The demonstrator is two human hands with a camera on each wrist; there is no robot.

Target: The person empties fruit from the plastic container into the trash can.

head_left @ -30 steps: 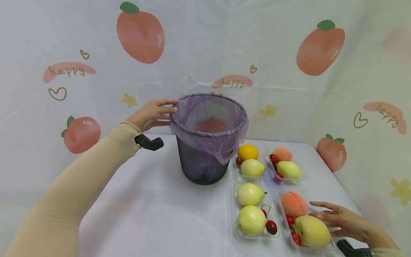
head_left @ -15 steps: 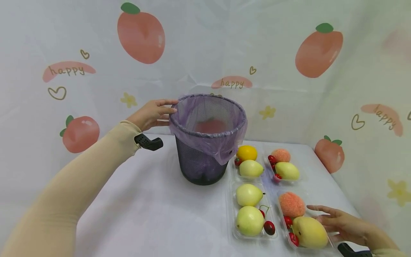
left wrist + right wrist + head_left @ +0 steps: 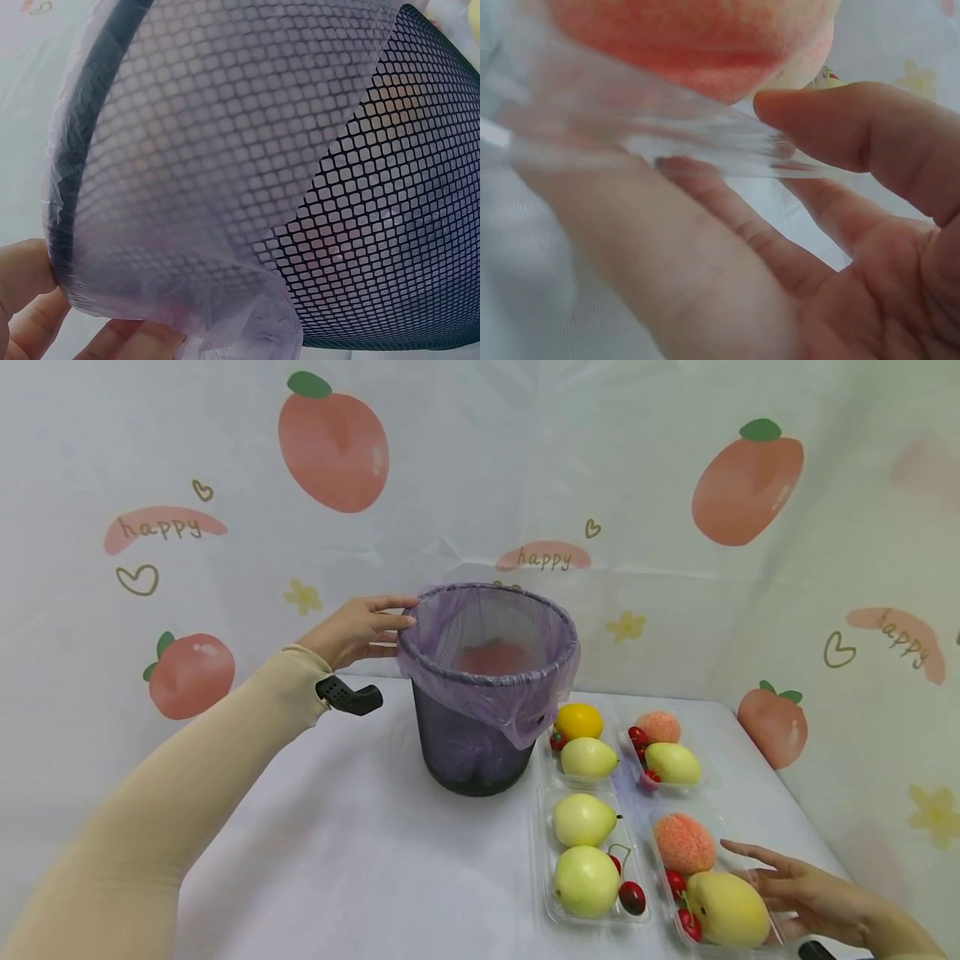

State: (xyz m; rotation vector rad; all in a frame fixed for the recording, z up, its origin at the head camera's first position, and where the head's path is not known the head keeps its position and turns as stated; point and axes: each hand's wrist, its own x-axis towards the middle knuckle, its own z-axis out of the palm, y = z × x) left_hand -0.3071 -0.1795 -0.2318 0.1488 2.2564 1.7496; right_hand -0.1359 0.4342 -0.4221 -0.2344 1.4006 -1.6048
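My left hand (image 3: pixel 360 631) touches the near-left rim of a black mesh wastebasket (image 3: pixel 468 760) with straight fingers. A thin purple bin liner (image 3: pixel 517 718) is folded over that rim, and fingertips lie against it in the left wrist view. At the lower right, my right hand (image 3: pixel 817 902) holds the edge of a clear plastic tray (image 3: pixel 667 112), thumb above and fingers beneath. In this tray are a yellow peach (image 3: pixel 726 910) with a reddish side, a coral textured ball (image 3: pixel 684 843) and red cherries (image 3: pixel 688 925). The peach hides part of the right fingers.
Left of the held tray lies another clear tray (image 3: pixel 555 912) with two pale pears and dark red cherries. Behind stand two more trays, one with a lemon (image 3: pixel 579 722), one with a smaller coral ball (image 3: pixel 660 727). A printed cloth (image 3: pixel 450 460) closes off the back.
My right hand has shifted slightly lower around the tray's edge, its fingers further underneath. The left hand stays at the wastebasket's rim. The head view has tilted a little.
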